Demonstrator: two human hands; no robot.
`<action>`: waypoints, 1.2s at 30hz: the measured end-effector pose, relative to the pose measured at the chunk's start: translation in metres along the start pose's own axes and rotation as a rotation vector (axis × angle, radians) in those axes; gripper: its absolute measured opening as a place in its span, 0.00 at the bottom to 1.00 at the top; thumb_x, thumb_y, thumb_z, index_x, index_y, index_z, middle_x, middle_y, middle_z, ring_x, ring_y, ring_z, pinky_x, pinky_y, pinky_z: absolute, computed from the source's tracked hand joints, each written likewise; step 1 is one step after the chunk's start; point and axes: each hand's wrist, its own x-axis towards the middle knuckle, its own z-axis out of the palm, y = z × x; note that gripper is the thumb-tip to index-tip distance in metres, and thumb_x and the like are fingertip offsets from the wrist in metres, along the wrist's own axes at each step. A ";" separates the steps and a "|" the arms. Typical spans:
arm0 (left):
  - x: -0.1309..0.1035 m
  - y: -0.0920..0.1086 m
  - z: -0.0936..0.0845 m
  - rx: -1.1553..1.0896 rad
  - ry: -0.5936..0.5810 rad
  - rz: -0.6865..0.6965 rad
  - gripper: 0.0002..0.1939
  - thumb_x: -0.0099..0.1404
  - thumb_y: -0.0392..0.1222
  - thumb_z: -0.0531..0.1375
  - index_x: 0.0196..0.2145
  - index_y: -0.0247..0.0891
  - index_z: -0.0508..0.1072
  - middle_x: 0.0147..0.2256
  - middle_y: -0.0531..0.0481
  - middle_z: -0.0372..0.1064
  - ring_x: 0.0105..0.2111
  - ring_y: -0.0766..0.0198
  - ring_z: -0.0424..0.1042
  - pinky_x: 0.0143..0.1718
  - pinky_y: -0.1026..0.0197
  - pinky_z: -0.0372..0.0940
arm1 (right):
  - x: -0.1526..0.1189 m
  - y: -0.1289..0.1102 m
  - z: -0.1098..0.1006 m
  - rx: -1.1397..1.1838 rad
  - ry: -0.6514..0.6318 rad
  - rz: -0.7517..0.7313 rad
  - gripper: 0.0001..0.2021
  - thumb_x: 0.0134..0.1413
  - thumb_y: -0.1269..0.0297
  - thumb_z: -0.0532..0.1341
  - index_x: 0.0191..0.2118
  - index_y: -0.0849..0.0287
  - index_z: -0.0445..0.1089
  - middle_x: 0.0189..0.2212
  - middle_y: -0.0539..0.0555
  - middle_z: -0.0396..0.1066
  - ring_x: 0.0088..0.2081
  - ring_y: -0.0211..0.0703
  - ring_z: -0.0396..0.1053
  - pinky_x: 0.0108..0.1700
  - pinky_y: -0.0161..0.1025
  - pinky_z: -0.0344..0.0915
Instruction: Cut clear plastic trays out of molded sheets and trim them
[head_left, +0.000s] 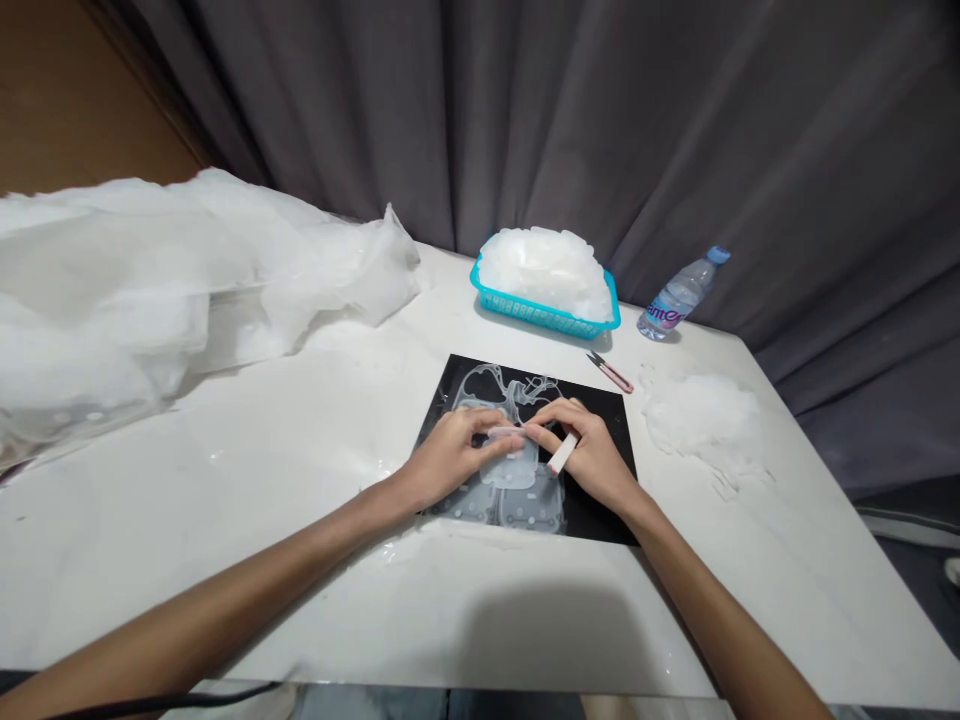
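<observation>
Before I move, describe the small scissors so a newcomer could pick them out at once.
On the white table, find the blue basket heaped with white pieces, near the dark curtain. Just in front of its right end, beyond the black mat, lie the small scissors. Dark pointed blades and pinkish handles set them apart from the clear bottle nearby.

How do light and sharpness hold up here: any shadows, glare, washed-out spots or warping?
Head view: soft rounded shadow on the near part of the table; small glints left of the black mat; white pile in the basket nearly washed out; bottle leaning outward, likely lens stretch; left hand and right hand fairly sharp.
</observation>
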 end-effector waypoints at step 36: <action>-0.005 0.024 -0.011 -1.058 -0.159 -0.317 0.18 0.71 0.48 0.66 0.52 0.33 0.79 0.47 0.38 0.82 0.45 0.55 0.83 0.55 0.52 0.74 | -0.007 -0.007 -0.009 0.263 0.191 0.117 0.13 0.68 0.52 0.61 0.42 0.56 0.77 0.32 0.51 0.75 0.36 0.43 0.70 0.39 0.39 0.65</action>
